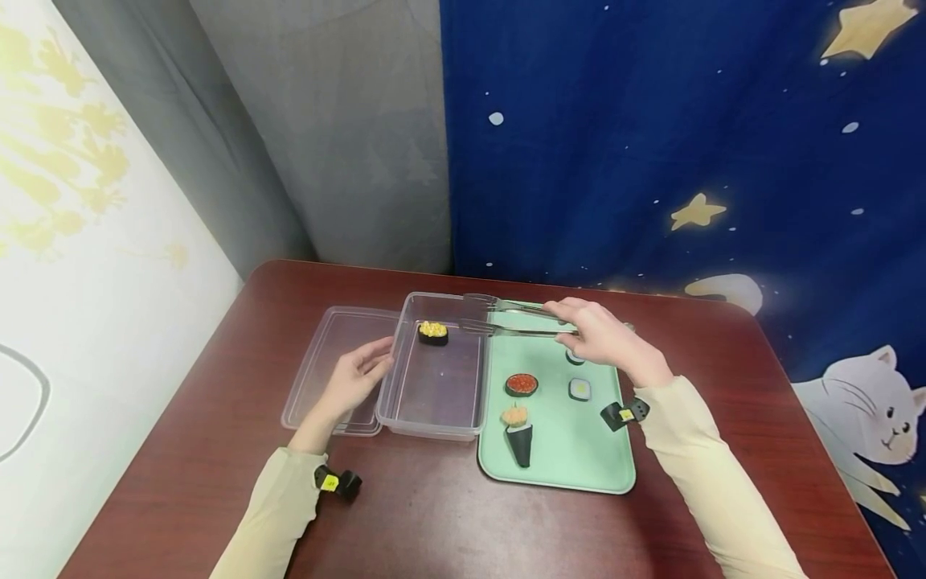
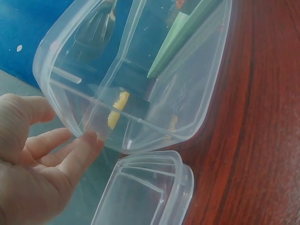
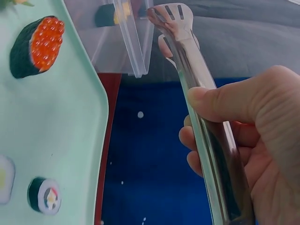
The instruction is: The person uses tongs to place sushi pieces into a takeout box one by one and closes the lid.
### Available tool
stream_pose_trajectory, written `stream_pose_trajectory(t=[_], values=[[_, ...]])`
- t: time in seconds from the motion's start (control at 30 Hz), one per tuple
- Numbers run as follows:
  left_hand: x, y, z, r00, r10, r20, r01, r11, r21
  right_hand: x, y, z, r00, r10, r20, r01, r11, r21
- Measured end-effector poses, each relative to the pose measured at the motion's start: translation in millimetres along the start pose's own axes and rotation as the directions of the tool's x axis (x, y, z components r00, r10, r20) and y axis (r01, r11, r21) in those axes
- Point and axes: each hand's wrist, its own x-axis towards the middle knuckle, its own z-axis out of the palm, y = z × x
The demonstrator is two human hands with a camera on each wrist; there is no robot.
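My right hand [image 1: 600,334] grips metal tongs [image 3: 206,140]. Their slotted tips spread apart over the right side of a clear plastic box [image 1: 434,428], near its back. Inside the box sits a corn-topped sushi piece [image 1: 432,331] wrapped in black. Against the box's left wall rest the fingertips of my left hand [image 1: 350,382], loosely bent. A green tray [image 1: 579,450] on the right carries a red roe sushi [image 1: 521,385], a dark cone-shaped hand roll [image 1: 519,442], a pale roll slice [image 1: 579,389] and another sushi roll [image 3: 44,195], partly under my right hand in the head view.
A clear lid [image 1: 318,378] lies flat left of the box, partly behind my left hand. The box stands between lid and tray on a reddish-brown table [image 1: 405,515]. Behind the table hang a grey curtain [image 1: 347,145] and a blue starry curtain [image 1: 579,161].
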Motion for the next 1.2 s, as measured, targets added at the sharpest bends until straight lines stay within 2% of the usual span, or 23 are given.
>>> stream_pose_trajectory(t=[0.47,0.7,0.93,1.2], values=[[-1.6,-2.1,-1.3,1.000,0.000,0.008,0.000,1.000,0.007,-38.8,19.4,-4.2,0.995,0.055,-0.082,-0.056,0.998,-0.008],[-1.1,-1.7,-2.3,1.000,0.005,0.017,-0.006,1.000,0.014,-64.7,34.6,-5.8,0.984,0.052,-0.172,-0.057,0.998,-0.025],[-1.0,-0.9,-2.3,1.000,-0.001,0.021,0.000,1.000,0.023,-88.3,44.8,-4.2,0.979,0.101,-0.176,-0.109,0.993,-0.039],[-0.1,-0.8,-1.7,1.000,-0.006,0.015,0.006,1.000,0.006,-111.1,55.2,-1.4,0.976,0.117,-0.184,-0.132,0.989,-0.070]])
